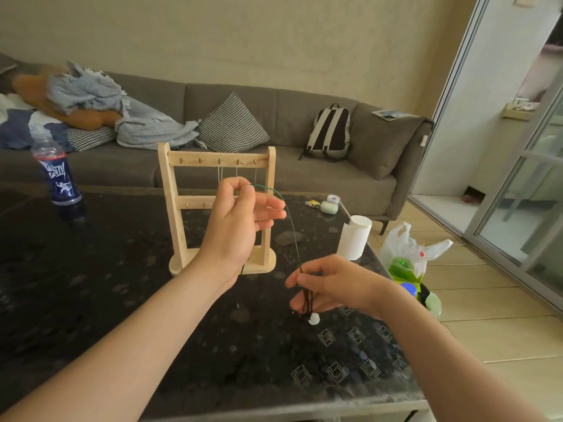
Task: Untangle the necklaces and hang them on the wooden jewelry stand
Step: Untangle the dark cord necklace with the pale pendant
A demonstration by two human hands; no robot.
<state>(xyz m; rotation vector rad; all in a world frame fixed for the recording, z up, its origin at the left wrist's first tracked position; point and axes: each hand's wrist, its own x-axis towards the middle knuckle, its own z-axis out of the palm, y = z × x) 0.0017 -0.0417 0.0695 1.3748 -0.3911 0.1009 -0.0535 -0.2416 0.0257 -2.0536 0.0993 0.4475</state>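
Dark cord [292,229] in pinch of left hand [240,220] and right hand [332,284]; wooden stand [195,159] partly behind left.

the jewelry stand [174,214] is pale bare wood, smooth and matt, with small brass-coloured metal hooks [201,160]. the chains [220,174] on it are fine silvery metal. the cord necklace [292,229] is thin matt thread, green at its upper end and dark below; its pendant [314,319] is milky white, material unclear. the counter [91,284] is dark, speckled and glossy. the bottle [58,175] is clear plastic with a shiny blue label, the roll [355,237] white matt paper, the bag [408,242] thin crinkled plastic, the sofa [304,175] grey matt cloth.
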